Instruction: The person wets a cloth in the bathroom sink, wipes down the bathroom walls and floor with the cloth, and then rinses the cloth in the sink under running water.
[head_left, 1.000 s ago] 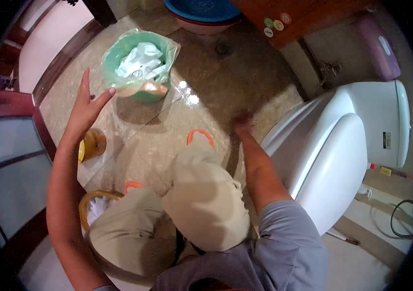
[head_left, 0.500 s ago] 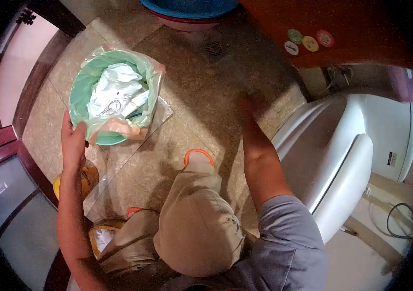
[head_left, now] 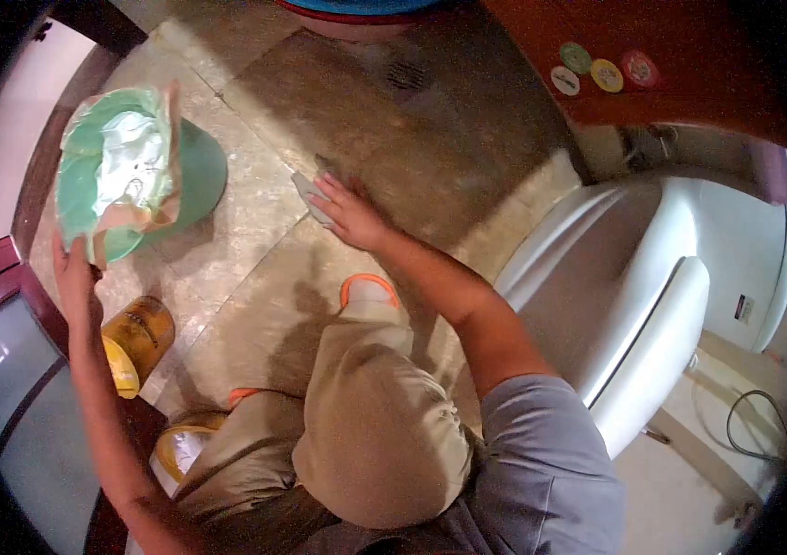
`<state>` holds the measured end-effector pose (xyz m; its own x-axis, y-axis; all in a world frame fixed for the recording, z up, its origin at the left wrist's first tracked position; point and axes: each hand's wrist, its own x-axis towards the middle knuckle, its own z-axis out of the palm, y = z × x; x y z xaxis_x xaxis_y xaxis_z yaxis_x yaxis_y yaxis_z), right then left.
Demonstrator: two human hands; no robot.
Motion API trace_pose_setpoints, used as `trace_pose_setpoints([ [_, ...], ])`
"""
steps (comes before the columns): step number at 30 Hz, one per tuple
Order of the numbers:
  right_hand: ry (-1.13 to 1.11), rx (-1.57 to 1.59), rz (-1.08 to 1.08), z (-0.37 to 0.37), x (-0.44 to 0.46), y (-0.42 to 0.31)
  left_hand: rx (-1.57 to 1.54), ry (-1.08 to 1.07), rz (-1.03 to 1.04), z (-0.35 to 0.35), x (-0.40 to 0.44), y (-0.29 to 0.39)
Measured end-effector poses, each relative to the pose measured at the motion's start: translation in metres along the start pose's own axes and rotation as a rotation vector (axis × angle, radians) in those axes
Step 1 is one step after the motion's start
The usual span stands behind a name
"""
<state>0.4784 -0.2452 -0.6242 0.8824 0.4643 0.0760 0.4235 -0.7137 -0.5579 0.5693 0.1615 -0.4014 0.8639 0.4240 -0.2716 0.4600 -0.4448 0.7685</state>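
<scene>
My left hand [head_left: 77,273] grips the near rim of a green trash bin [head_left: 199,180], fingers closed on the edge and its liner. The bin leans to the left, with its side and base edge showing. A pale liner [head_left: 172,157] hangs over the rim, and crumpled white waste [head_left: 130,162] lies inside. Low over the floor, my right hand [head_left: 352,213] has its fingers on a flat, pale grey piece [head_left: 310,197]; its material is not clear. Part of that piece is hidden under the fingers.
A yellow canister [head_left: 142,335] lies near my left forearm, with a yellow-rimmed container [head_left: 176,453] below it. The white toilet [head_left: 597,268] stands at the right. A floor drain [head_left: 405,76], a blue basin [head_left: 366,7] and a brown cabinet [head_left: 699,55] are at the far side.
The bin has moved left and tilted over with my left hand. My right hand has come left and down to the flat grey piece. More of the yellow canister shows.
</scene>
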Motion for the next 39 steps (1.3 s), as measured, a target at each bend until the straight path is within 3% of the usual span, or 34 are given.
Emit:
trace_pose_setpoints([
  [1,-0.056,-0.025,0.001,-0.015,-0.017,0.009,0.071,0.078,-0.009,0.002,-0.008,0.008],
  [2,-0.188,-0.096,0.154,-0.041,-0.026,0.014,-0.002,0.045,0.101,-0.007,-0.009,0.003],
  [3,-0.319,-0.160,0.308,-0.067,-0.037,0.018,0.026,0.168,0.276,-0.005,-0.013,0.000],
  [5,0.031,-0.279,0.518,-0.073,-0.091,0.062,0.143,0.319,0.563,-0.006,-0.023,-0.001],
  [7,0.319,-0.042,0.790,-0.100,-0.133,0.088,0.319,0.373,0.791,-0.013,-0.038,0.000],
  [9,0.614,0.205,1.037,-0.128,-0.171,0.117,0.206,0.216,0.863,-0.017,-0.049,-0.015],
  [11,0.471,-0.601,1.119,-0.117,-0.217,0.164,0.239,0.107,1.012,-0.025,-0.050,-0.050],
  [13,0.554,-0.506,1.285,-0.122,-0.239,0.205,0.530,-0.117,1.187,-0.024,-0.063,-0.049],
  [14,0.593,-0.454,1.365,-0.126,-0.244,0.227,0.461,-0.193,1.266,0.003,-0.086,-0.023],
  [17,0.697,-0.303,1.597,-0.135,-0.241,0.268,0.462,-0.499,0.958,0.041,-0.104,-0.037],
  [18,0.196,-0.533,1.448,-0.144,-0.234,0.272,0.550,-0.575,0.944,0.053,-0.109,-0.032],
  [19,-0.070,-0.650,1.309,-0.151,-0.220,0.276,0.543,-0.666,0.795,0.064,-0.110,-0.035],
  [20,-0.165,-0.645,1.268,-0.156,-0.208,0.288,0.533,-0.753,0.646,0.077,-0.112,-0.039],
  [25,0.267,-0.408,1.370,-0.161,-0.142,0.344,0.677,-0.664,0.730,0.146,-0.110,-0.055],
  [30,0.360,-0.385,1.236,-0.149,-0.065,0.383,0.946,-0.566,0.603,0.190,-0.102,-0.058],
  [33,0.329,-0.353,1.086,-0.141,-0.015,0.391,0.876,-0.602,0.530,0.204,-0.093,-0.079],
  [36,0.277,-0.313,0.883,-0.113,0.029,0.398,0.949,-0.530,0.622,0.212,-0.097,-0.085],
  [39,0.323,-0.353,0.534,-0.072,0.056,0.393,0.976,-0.583,0.523,0.213,-0.097,-0.076],
])
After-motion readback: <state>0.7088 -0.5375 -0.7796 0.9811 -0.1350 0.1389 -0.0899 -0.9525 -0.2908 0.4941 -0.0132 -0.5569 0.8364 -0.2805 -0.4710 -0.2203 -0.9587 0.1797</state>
